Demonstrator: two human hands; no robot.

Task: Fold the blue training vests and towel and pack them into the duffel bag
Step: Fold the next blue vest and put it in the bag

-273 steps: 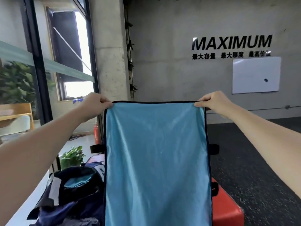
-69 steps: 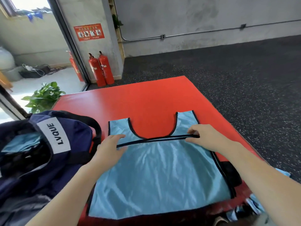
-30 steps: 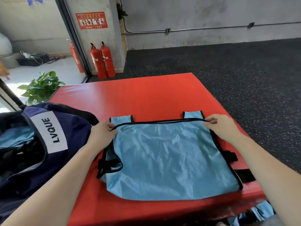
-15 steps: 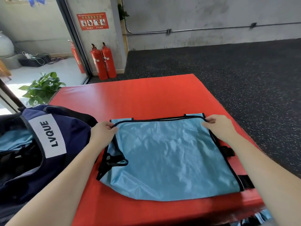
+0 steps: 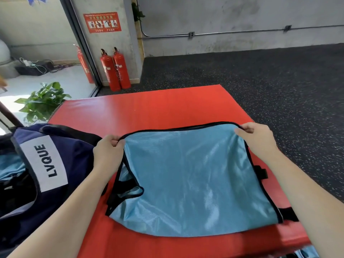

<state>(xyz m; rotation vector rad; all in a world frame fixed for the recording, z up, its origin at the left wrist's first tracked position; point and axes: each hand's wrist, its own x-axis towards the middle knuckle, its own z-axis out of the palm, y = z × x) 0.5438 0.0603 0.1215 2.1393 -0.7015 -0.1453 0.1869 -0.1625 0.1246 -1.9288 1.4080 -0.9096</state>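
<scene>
Fingers of both hands pinch the folded blue vest (image 5: 195, 175) at its far corners.

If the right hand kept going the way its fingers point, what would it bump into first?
The right hand, pinching the light blue mesh vest, points ahead and leftward. It would probably slide over the bare red padded mat first, then perhaps reach the red fire extinguishers; depth is unclear.
</scene>
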